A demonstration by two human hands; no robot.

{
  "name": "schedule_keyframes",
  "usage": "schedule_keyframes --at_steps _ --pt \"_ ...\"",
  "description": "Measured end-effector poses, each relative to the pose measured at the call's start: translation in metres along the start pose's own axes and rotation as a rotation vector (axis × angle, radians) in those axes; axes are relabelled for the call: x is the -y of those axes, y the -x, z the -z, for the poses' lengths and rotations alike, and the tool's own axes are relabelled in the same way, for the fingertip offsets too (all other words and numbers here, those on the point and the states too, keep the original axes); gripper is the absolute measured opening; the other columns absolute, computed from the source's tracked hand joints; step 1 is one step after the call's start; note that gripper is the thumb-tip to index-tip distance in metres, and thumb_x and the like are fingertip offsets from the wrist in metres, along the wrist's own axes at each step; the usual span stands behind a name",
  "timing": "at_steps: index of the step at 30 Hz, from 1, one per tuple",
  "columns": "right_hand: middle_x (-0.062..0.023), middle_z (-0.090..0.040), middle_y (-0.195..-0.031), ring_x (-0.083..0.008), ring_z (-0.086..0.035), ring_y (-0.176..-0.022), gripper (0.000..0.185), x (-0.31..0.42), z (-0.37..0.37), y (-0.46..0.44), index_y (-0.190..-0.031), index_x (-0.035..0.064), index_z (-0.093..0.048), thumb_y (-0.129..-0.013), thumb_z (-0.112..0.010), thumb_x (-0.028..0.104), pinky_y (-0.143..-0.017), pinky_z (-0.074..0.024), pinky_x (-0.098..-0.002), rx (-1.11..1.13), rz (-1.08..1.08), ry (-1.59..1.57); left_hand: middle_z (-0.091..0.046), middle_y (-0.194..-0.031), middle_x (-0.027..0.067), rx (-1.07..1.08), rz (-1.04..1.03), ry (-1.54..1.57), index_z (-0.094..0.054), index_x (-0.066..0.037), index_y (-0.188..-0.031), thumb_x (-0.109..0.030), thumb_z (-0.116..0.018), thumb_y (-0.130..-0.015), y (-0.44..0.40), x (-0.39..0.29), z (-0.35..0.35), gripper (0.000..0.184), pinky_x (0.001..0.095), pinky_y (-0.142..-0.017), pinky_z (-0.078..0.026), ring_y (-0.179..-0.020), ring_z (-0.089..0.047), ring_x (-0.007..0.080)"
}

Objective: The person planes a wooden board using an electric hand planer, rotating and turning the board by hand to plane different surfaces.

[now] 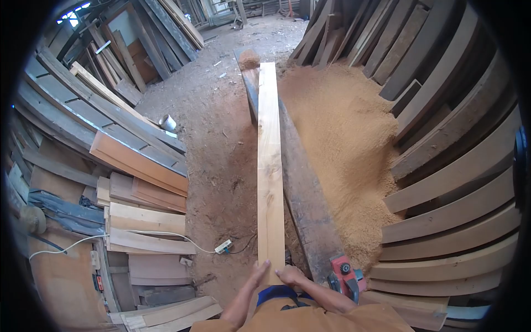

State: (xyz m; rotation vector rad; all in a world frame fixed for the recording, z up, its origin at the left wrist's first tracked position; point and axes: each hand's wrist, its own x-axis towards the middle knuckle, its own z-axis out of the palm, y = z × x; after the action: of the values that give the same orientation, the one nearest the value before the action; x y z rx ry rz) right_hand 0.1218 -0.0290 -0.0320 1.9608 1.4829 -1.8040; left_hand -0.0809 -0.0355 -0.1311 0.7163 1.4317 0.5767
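Observation:
A long pale wooden plank (270,144) runs away from my body, its far part over a dark, worn workbench board (310,193). My left hand (258,273) grips the near end of the plank at its left edge. At the right edge of the same end, my right hand (290,274) is closed on it. The thumbs of both hands lie on the top face, and the fingers below are hidden. A red power planer (347,276) rests at the near end of the workbench, to the right of my right forearm.
Sawdust (337,133) is heaped right of the bench. Boards (453,205) lean along the right side, and stacked planks (146,221) lie at the left. A white cable leads to a socket block (223,247) on the floor. A tin (167,122) lies farther back.

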Motion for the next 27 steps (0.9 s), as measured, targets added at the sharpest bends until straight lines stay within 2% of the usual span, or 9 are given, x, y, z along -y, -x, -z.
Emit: schedule_keyframes --at_steps 4,7,11,14,16,17,19,24,27 --pt "-0.03 -0.069 -0.122 -0.0438 -0.066 -0.118 0.062 0.0 0.021 0.01 -0.118 -0.0017 -0.073 -0.091 -0.065 0.054 -0.1 -0.0523 -0.0501 -0.015 -0.094 0.103 -0.068 -0.12 0.0123 0.012 -0.064 0.051 -0.057 0.001 -0.134 -0.043 -0.069 -0.098 0.021 -0.017 -0.022 0.058 0.0357 -0.087 -0.056 -0.104 -0.066 0.0196" --pt "-0.0304 -0.069 -0.121 -0.0436 -0.066 -0.117 0.062 -0.019 0.021 0.003 -0.116 -0.0016 -0.074 -0.091 -0.067 0.055 -0.1 -0.0523 -0.0502 -0.024 -0.059 0.113 -0.07 -0.114 0.015 -0.053 -0.136 0.054 -0.059 0.002 -0.129 -0.051 -0.073 -0.093 -0.003 0.028 -0.033 0.066 0.0377 -0.086 -0.056 -0.1 -0.068 0.0228" --pt "-0.0305 -0.071 -0.114 -0.0449 -0.067 -0.115 0.058 -0.039 0.032 0.009 -0.11 -0.001 -0.076 -0.093 -0.064 0.053 -0.099 -0.0519 -0.0518 -0.073 -0.059 0.074 -0.071 -0.114 0.0159 -0.042 -0.11 -0.063 -0.061 0.003 -0.128 -0.056 -0.069 -0.094 -0.008 0.04 -0.053 0.069 0.0385 -0.087 -0.056 -0.101 -0.069 0.0238" --pt "-0.0289 -0.072 -0.109 -0.0444 -0.068 -0.11 0.053 -0.048 0.045 0.005 -0.109 0.0005 -0.076 -0.096 -0.059 0.048 -0.096 -0.0524 -0.0525 -0.235 -0.039 0.115 -0.071 -0.116 0.0164 -0.07 -0.034 -0.03 -0.061 0.003 -0.128 -0.057 -0.066 -0.095 -0.02 0.042 -0.073 0.069 0.0388 -0.088 -0.055 -0.104 -0.068 0.0248" --pt "-0.0277 -0.071 -0.111 -0.0434 -0.068 -0.107 0.048 -0.088 0.066 -0.02 -0.106 -0.0001 -0.075 -0.098 -0.056 0.043 -0.092 -0.0522 -0.0527 -0.277 0.221 0.261 -0.069 -0.12 0.0172 0.072 -0.047 0.026 -0.056 0.003 -0.135 -0.057 -0.063 -0.097 -0.016 -0.003 -0.091 0.071 0.0394 -0.092 -0.054 -0.107 -0.067 0.0262" --pt "-0.0261 -0.072 -0.107 -0.0432 -0.069 -0.103 0.043 -0.081 0.088 0.005 -0.103 -0.0007 -0.074 -0.096 -0.057 0.038 -0.09 -0.0522 -0.0513 -0.457 0.292 0.022 -0.068 -0.122 0.0174 0.063 -0.037 0.016 -0.053 0.004 -0.138 -0.055 -0.062 -0.098 -0.003 -0.047 -0.105 0.071 0.0392 -0.094 -0.054 -0.109 -0.066 0.0261" --pt "-0.0288 -0.069 -0.116 -0.0453 -0.064 -0.114 0.043 -0.067 0.123 0.076 -0.114 -0.0002 -0.072 -0.096 -0.058 0.036 -0.099 -0.0485 -0.0527 -0.7 0.058 -0.222 -0.066 -0.125 0.017 0.057 -0.047 -0.018 -0.049 0.005 -0.141 -0.052 -0.06 -0.101 0.012 -0.086 -0.129 0.071 0.0386 -0.096 -0.053 -0.112 -0.065 0.0257" --pt "-0.0265 -0.066 -0.124 -0.041 -0.061 -0.121 0.061 -0.165 0.093 0.165 -0.129 0.0002 -0.065 -0.085 -0.072 0.042 -0.105 -0.046 -0.0489 -1.036 -0.153 -0.023 -0.064 -0.127 0.016 0.125 -0.08 0.089 -0.049 0.006 -0.141 -0.053 -0.055 -0.104 -0.002 -0.076 -0.165 0.07 0.0372 -0.096 -0.053 -0.113 -0.064 0.0229" --pt "-0.0256 -0.067 -0.123 -0.0397 -0.063 -0.121 0.072 -0.188 0.061 0.207 -0.138 -0.0008 -0.057 -0.081 -0.077 0.038 -0.105 -0.047 -0.0471 -0.714 -0.041 -0.198 -0.064 -0.129 0.0157 0.16 -0.02 0.171 -0.048 0.006 -0.144 -0.057 -0.049 -0.105 -0.005 -0.075 -0.173 0.074 0.0384 -0.097 -0.054 -0.115 -0.065 0.0236"
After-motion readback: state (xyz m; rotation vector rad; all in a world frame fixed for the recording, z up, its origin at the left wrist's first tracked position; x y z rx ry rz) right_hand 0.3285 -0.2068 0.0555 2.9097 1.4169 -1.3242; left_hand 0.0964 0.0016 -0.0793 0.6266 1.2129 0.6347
